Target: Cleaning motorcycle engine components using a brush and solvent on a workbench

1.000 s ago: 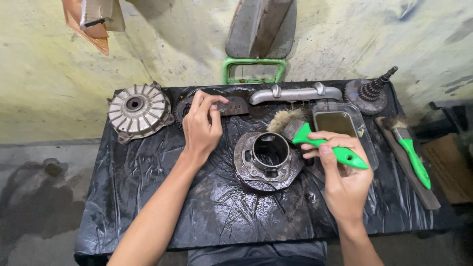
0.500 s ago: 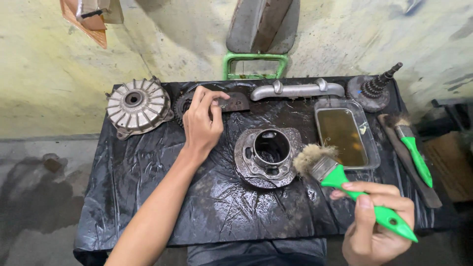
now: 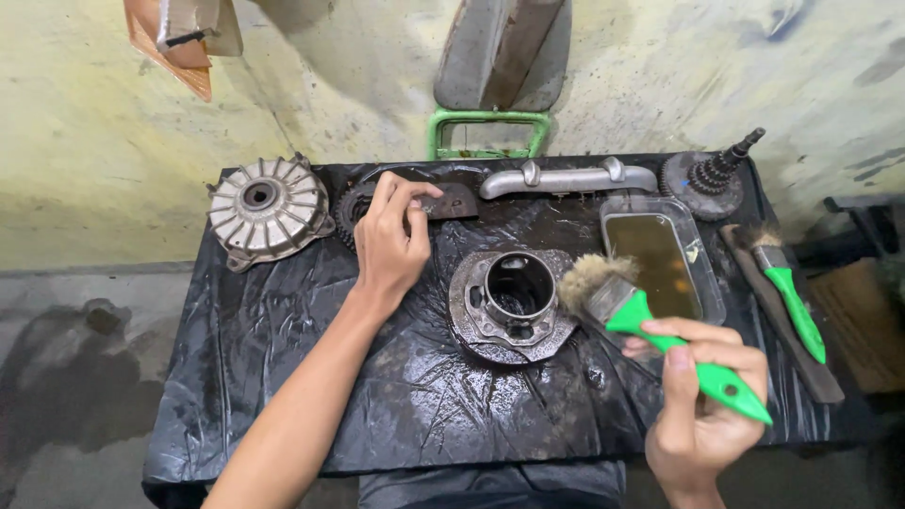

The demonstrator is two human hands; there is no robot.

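Observation:
My right hand [image 3: 702,405] grips the green handle of a paintbrush [image 3: 641,316], whose worn bristles hover at the right rim of a round greasy metal hub [image 3: 514,303] in the middle of the black plastic-covered table [image 3: 283,377]. My left hand [image 3: 391,240] reaches to the back of the table, fingers bent on a dark flat metal part [image 3: 452,201] next to a toothed sprocket [image 3: 351,205].
A finned grey drum [image 3: 266,207] lies at the back left. A silver curved bar [image 3: 566,177] lies at the back. A clear tray of brown liquid [image 3: 660,254] sits right of the hub. A geared shaft [image 3: 707,174], a second green brush [image 3: 792,297], a green frame [image 3: 488,132].
My right hand has drawn the brush from the tray down to the right, then back up to the hub's right rim. My left hand has stayed on the dark part.

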